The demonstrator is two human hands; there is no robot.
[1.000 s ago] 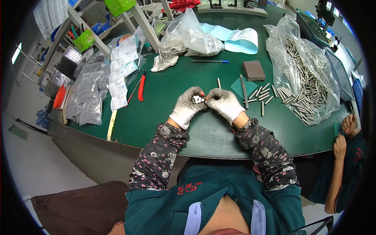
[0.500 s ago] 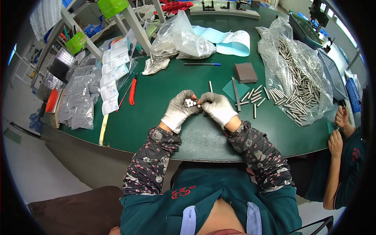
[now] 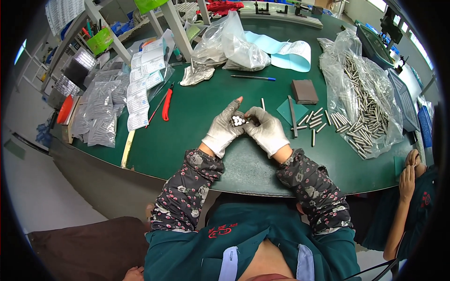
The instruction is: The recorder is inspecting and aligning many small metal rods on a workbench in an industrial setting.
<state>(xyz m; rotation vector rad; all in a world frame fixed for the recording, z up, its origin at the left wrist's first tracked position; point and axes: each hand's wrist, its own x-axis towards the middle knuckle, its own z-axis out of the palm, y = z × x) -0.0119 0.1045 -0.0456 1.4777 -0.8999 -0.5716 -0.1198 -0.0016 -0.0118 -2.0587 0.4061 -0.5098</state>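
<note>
My left hand (image 3: pixel 222 129), in a grey-white glove with bare fingertips, holds a small bundle of metal pins (image 3: pixel 238 121). Their round bright ends face up; the shafts are hidden in the hand. The left thumb points up and away from them. My right hand (image 3: pixel 268 132), gloved the same way, is closed, its bent fingers against the right side of the bundle; its fingertips are partly hidden. One loose pin (image 3: pixel 263 104) lies just beyond the right hand. A flat metal bar (image 3: pixel 293 117) rests across a green square sheet (image 3: pixel 285 111) to the right.
Loose pins (image 3: pixel 315 118) lie beside a clear bag (image 3: pixel 335 89) spilling many more. A brown block (image 3: pixel 304 92), a blue pen (image 3: pixel 253 77) and a plastic bag (image 3: pixel 246 51) are farther back. Red-handled pliers (image 3: pixel 167 105) and paper slips (image 3: pixel 137 114) lie left. A co-worker's hand (image 3: pixel 407 180) is at right.
The view has shifted, moving the scene rightward in the picture. My left thumb has lifted off the bundle, and my right fingers have closed in on its side. The co-worker's hands have come together.
</note>
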